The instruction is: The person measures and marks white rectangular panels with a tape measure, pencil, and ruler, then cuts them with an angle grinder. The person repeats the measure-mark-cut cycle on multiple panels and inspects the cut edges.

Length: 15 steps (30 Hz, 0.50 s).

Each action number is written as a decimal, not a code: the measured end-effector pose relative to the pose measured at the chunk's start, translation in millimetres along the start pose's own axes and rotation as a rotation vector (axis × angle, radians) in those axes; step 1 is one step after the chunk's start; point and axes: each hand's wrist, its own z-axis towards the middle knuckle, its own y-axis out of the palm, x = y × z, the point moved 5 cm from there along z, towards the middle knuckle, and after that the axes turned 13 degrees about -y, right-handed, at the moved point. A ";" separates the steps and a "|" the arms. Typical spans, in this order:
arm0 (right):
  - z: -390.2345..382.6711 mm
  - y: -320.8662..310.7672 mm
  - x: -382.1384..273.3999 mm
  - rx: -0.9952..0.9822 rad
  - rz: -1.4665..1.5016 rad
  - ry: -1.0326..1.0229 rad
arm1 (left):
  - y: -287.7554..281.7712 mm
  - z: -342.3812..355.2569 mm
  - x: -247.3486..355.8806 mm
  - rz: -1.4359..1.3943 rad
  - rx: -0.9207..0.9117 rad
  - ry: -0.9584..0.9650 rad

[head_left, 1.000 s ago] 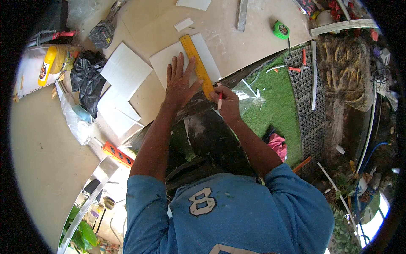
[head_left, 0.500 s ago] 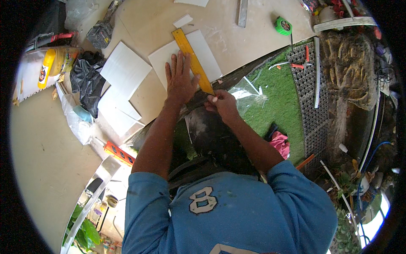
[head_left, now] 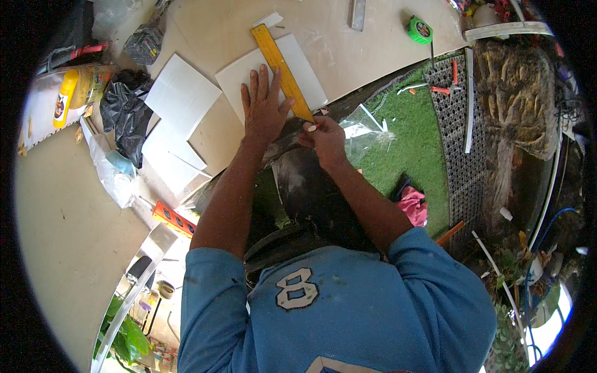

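Note:
My left hand (head_left: 265, 107) lies flat with its fingers spread on a white panel (head_left: 233, 81). Its thumb side rests against a yellow ruler (head_left: 278, 65), which crosses the panel at a slant. At the ruler's near end, by the table edge, my right hand (head_left: 324, 140) is closed in a pinch. Something small with a reddish part shows between its fingers, too little to name. Beyond the ruler's far end is a narrow white offcut (head_left: 270, 20). Left of the panel lie further white sheets (head_left: 183, 93), partly overlapping.
A green tape measure (head_left: 420, 30) and a metal bar (head_left: 357, 13) lie on the table (head_left: 329, 37). A cordless tool's battery (head_left: 143, 45), a black plastic bag (head_left: 126, 105) and a yellow tube (head_left: 65, 96) sit left. Green turf (head_left: 407, 155) and a perforated mat (head_left: 457, 130) lie right.
The whole view has shifted slightly. My left hand stays flat by the ruler, and my right hand remains closed at the ruler's near end, with its wrist turned a little.

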 end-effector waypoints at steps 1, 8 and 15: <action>2.7 -1.1 0.1 0.011 -0.004 -0.018 | 0.2 0.8 0.2 -0.003 0.003 -0.006; 9.8 -5.8 8.7 0.027 0.025 -0.054 | -0.2 2.8 1.7 0.006 0.020 -0.043; 10.8 -5.6 10.1 0.041 0.004 -0.048 | -2.2 3.8 1.6 -0.023 -0.010 -0.038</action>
